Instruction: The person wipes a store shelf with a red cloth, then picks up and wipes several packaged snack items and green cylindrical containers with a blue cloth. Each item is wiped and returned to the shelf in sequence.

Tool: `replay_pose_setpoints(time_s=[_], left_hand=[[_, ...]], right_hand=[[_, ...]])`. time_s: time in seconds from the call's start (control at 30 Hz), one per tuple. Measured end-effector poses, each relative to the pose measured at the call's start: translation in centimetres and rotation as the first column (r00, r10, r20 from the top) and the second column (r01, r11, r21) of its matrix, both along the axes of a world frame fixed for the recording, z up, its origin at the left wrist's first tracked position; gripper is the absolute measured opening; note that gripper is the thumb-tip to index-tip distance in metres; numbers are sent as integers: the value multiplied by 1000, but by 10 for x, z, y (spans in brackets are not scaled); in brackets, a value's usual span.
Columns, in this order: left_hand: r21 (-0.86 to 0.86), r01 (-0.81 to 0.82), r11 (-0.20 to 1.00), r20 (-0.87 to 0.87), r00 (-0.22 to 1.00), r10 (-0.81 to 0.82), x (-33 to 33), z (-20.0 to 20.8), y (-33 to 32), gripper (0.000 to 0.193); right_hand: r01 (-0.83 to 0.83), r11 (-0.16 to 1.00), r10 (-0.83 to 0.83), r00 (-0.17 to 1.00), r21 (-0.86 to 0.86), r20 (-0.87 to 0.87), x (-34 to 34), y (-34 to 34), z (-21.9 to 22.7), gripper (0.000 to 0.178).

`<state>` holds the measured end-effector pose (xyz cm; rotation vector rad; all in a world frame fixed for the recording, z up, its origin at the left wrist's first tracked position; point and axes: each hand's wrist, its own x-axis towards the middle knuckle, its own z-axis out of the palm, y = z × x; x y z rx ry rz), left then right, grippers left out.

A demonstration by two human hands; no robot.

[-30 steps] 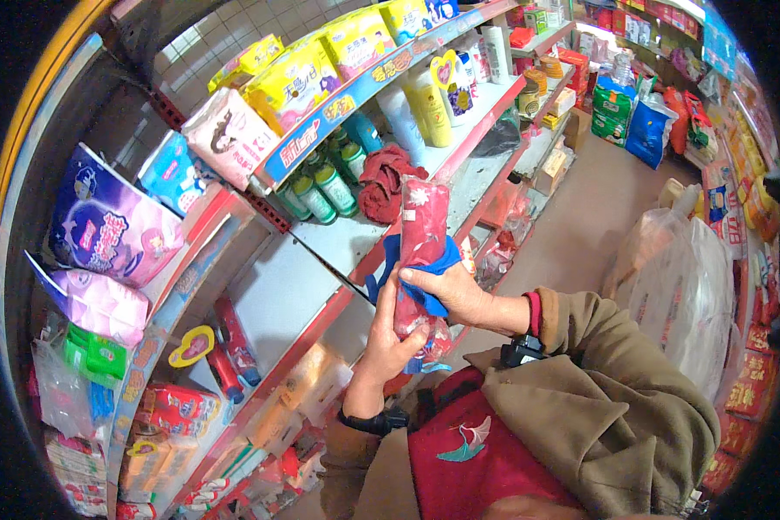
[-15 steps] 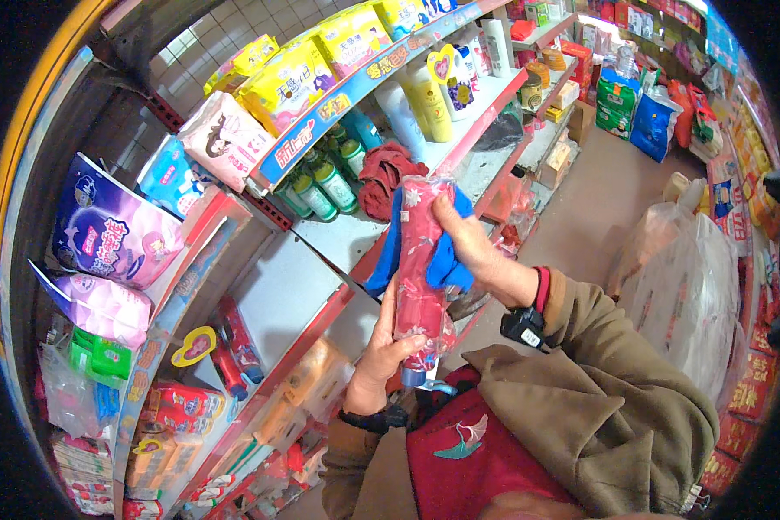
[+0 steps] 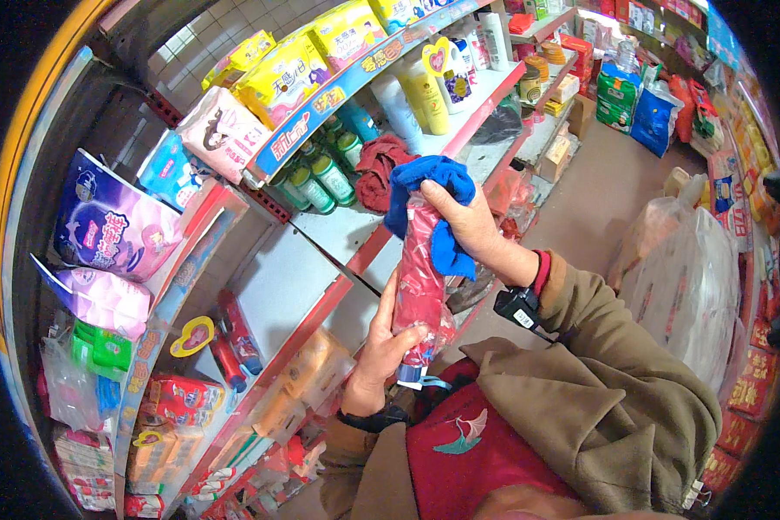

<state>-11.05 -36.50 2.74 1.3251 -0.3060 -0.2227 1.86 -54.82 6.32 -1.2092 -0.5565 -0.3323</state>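
Observation:
My left hand (image 3: pixel 383 357) is closed round the lower part of a long red patterned item (image 3: pixel 418 290) in clear wrapping. It is shaped like a folded umbrella, with a dark blue end and a light-blue strap at the bottom. A bright blue cloth (image 3: pixel 449 178) covers its upper end, and my right hand (image 3: pixel 466 221) grips it there, thumb on top. Some of the cloth hangs down the item's right side. Behind it, a crumpled dark red cloth (image 3: pixel 380 176) lies on the shelf beside green bottles (image 3: pixel 328 180).
Yellow packets (image 3: pixel 284 80) line the upper shelf, with spray cans (image 3: pixel 425 100) to their right. Two similar red items (image 3: pixel 234 338) lie on the lower left shelf. Large clear plastic bags (image 3: pixel 680 286) stand on the right, and blue and green bags (image 3: pixel 654 121) at the far end.
My right hand has wrapped the blue cloth over the top of the red item, whose upper end was bare before. The left hand keeps its hold near the bottom.

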Motion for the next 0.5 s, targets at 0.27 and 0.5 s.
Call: replay_pose_setpoints(time_s=[0.27,0.5], left_hand=[[397,-294,869,316,933,171,5,9,-8,85],[483,-609,629,644,734,216,10,14,1,84]], right_hand=[[35,961,50,954,275,-295,-1,17,-20,36],[-171,879,344,873,445,-345,-10,-1,-12,47]])
